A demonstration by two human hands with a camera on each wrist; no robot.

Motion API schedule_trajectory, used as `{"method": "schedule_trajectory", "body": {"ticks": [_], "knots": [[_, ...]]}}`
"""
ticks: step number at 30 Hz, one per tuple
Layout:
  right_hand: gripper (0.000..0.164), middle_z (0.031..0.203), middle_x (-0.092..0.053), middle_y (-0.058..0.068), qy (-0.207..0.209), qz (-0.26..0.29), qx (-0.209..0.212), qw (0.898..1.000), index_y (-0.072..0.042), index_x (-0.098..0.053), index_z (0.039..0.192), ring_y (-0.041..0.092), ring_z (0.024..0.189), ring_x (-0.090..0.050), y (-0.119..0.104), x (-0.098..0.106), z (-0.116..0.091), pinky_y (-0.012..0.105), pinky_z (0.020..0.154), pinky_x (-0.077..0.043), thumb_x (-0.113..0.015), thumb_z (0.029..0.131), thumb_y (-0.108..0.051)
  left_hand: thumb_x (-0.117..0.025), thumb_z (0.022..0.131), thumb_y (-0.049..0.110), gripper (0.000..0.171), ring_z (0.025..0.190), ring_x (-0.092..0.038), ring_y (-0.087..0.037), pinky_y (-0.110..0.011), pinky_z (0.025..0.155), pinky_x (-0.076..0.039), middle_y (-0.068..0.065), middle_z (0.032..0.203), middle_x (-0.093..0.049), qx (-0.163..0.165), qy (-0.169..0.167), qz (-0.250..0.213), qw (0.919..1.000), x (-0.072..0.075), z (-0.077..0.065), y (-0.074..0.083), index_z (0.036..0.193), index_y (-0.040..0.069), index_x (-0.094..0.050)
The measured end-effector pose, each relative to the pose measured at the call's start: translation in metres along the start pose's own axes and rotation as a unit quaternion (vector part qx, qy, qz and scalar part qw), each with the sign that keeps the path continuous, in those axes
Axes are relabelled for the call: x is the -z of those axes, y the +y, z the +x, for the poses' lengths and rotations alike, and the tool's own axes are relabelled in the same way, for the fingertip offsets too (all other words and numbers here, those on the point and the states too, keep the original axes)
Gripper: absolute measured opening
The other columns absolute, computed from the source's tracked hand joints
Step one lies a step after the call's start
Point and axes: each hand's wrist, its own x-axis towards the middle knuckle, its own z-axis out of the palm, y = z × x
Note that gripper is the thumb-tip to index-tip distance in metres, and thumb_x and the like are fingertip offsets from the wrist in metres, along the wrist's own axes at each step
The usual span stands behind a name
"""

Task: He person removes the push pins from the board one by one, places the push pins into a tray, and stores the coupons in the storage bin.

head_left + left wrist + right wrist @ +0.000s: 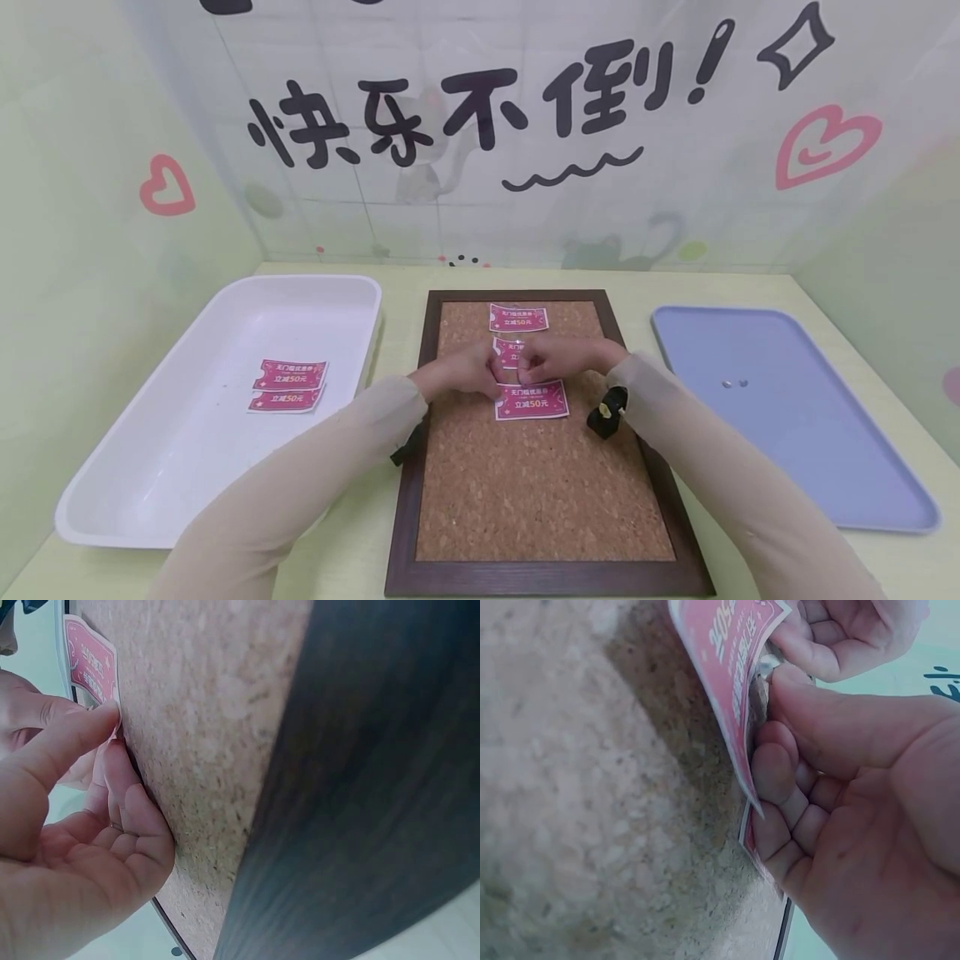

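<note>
A cork board in a dark wooden frame carries a column of pink coupons. Both hands are over the upper edge of the lowest coupon. With thumb and index finger, my left hand pinches that coupon near its upper left corner. My right hand has its fingers curled and holds a small shiny metal piece, seemingly a thumbtack, with the thumb at the coupon's upper edge. The middle coupon is partly hidden by the hands; the top coupon lies above it.
On the left stands a white tray with two overlapping coupons. A blue tray on the right holds two tiny metal pieces. Printed walls surround the table on the back and sides.
</note>
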Motion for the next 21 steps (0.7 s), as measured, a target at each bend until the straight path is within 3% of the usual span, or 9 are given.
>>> {"method": "schedule_trajectory", "body": {"ticks": [10, 21], "knots": [[0.009, 0.085, -0.053, 0.004, 0.019, 0.035, -0.027, 0.999, -0.008, -0.059, 0.089, 0.017, 0.083, -0.050, -0.0030, -0.0005, -0.0052, 0.031, 0.075, -0.039, -0.055, 0.091, -0.016, -0.070, 0.075, 0.001, 0.013, 0.067, -0.055, -0.017, -0.023, 0.056, -0.042, -0.004, 0.077, -0.062, -0.001, -0.003, -0.010, 0.9999, 0.0001, -0.0001, 0.0014, 0.084, 0.002, -0.061], [0.010, 0.084, -0.057, 0.004, 0.061, 0.068, -0.021, 0.996, -0.007, -0.061, 0.090, 0.017, 0.080, -0.052, -0.0009, 0.0007, -0.0099, 0.029, 0.073, -0.041, -0.056, 0.091, -0.015, -0.071, 0.078, 0.005, 0.013, 0.068, -0.055, -0.017, -0.025, 0.057, -0.042, -0.004, 0.079, -0.061, -0.001, 0.007, -0.017, 0.9998, -0.0011, -0.0014, 0.0003, 0.086, 0.003, -0.060]]}}
